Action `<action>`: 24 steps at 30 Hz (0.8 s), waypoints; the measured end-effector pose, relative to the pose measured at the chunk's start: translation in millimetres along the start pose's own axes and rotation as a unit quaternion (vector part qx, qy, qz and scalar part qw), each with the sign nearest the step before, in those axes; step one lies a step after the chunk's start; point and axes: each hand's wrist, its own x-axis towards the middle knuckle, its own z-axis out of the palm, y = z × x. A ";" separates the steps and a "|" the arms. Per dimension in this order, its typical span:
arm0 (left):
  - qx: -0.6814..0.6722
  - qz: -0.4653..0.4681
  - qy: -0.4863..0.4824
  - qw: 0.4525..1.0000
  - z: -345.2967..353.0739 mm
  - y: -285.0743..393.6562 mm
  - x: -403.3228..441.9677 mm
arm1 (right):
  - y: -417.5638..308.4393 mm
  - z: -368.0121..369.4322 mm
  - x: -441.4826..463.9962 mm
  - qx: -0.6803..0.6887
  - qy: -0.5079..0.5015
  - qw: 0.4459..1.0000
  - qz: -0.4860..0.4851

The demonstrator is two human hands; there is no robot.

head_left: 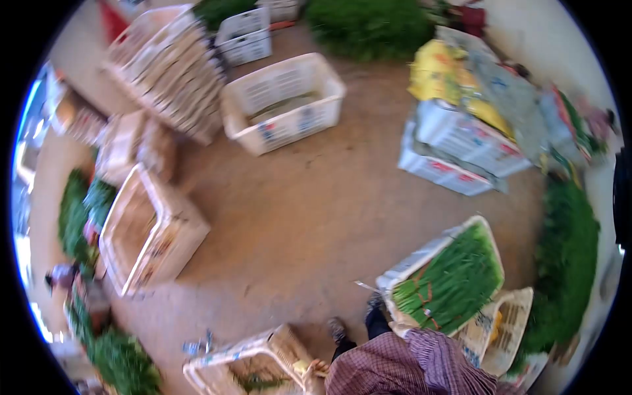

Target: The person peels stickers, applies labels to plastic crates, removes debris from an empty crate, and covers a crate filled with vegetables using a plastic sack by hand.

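Beside a white plastic crate [418,258] packed with long green stalks [454,276], a person stands on a bare floor, the crate ahead and to the right of the body. Its long axis runs at a slant, from the near left end out to the far right, and the stalks lie roughly along that same line, crossed by orange-brown ties [429,291] toward the near end. The right hand [399,328] is clearly the nearer of the 2, at the crate's near left corner, with the load lying forward and right of that grip; blur hides the fingers, so whether they are clenched or released cannot be told.

Well to the left of the packed crate, the left hand [318,367] is at the right-hand side of an open crate [224,359] with a few green scraps inside, its fingers visible but their hold on the rim unclear. Just right of the packed crate sits a tilted crate [523,313]; beyond it and to the left stands a white crate [289,128].
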 end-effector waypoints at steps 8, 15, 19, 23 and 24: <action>0.049 -0.119 0.005 0.992 -25.5 -39.7 52.4 | 14.7 74.9 49.8 -0.010 -0.103 0.993 0.053; 0.107 -0.149 -0.017 0.983 2.4 -48.4 79.6 | 63.4 97.3 75.3 0.150 0.098 0.984 -0.014; 0.131 -0.157 -0.033 0.978 10.5 -49.6 86.9 | 37.6 62.0 42.6 0.158 0.254 0.954 -0.002; 0.142 -0.166 -0.041 0.975 16.1 -48.7 85.8 | 49.4 38.5 23.7 0.137 0.304 0.942 0.045; 0.141 -0.165 -0.046 0.975 17.1 -47.6 85.5 | 51.8 29.4 21.2 0.098 0.273 0.955 0.067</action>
